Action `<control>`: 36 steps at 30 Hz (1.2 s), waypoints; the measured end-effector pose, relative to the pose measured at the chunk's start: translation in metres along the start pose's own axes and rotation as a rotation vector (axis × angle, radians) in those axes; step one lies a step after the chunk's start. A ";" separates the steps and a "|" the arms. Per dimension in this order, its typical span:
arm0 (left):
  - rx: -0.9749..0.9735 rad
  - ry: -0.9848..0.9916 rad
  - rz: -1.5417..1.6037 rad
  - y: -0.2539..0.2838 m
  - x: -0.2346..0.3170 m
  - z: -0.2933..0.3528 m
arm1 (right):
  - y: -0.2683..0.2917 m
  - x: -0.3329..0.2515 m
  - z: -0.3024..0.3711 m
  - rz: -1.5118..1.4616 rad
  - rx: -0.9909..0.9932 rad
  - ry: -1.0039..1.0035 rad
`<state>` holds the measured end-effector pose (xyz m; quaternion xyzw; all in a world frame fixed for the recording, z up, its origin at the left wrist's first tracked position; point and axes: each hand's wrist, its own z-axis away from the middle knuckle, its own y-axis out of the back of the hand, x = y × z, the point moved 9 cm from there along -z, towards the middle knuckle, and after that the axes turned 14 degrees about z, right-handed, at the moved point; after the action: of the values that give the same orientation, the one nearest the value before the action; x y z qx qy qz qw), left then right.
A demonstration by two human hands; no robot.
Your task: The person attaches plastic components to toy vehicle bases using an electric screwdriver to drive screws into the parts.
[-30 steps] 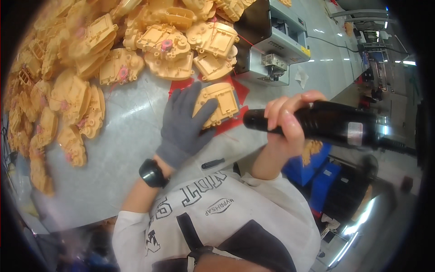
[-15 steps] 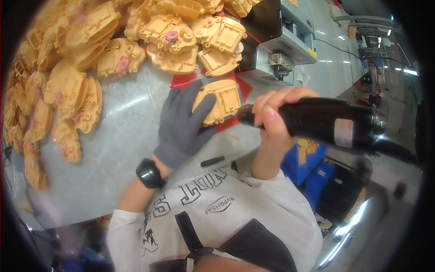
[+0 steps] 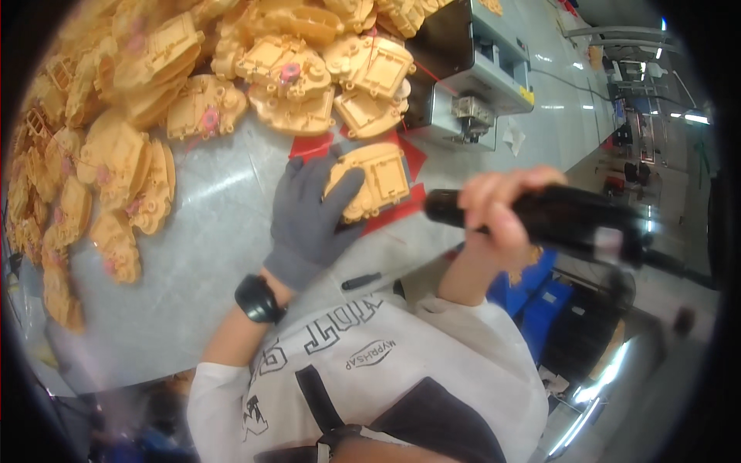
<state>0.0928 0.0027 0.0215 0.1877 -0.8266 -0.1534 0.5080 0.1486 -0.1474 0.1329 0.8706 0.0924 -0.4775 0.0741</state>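
A yellow plastic housing (image 3: 380, 179) lies on red sheeting (image 3: 416, 159), its left side gripped by the gloved left hand (image 3: 307, 212). To that hand's right, the bare right hand (image 3: 502, 208) wraps around a black corded power tool (image 3: 575, 224), its front end apart from the housing. Similar housings (image 3: 158, 69) heap beyond the left hand.

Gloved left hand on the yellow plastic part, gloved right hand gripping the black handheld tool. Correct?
One error: the right hand is bare, not gloved, as the head view shows. The rest stands: gloved left hand on the yellow plastic part, right hand gripping the black handheld tool.
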 end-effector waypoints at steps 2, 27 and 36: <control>0.041 0.017 0.013 -0.003 -0.002 0.004 | 0.038 -0.007 -0.019 -0.118 0.210 0.054; 0.074 0.017 0.066 -0.001 -0.004 0.010 | -0.064 -0.024 0.024 0.057 -0.137 0.063; 0.076 0.026 0.079 -0.002 -0.010 0.013 | -0.078 0.000 0.022 0.113 -0.108 -0.062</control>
<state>0.0859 0.0069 0.0073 0.1761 -0.8319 -0.0993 0.5168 0.1125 -0.0761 0.1178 0.8540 0.0662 -0.4935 0.1507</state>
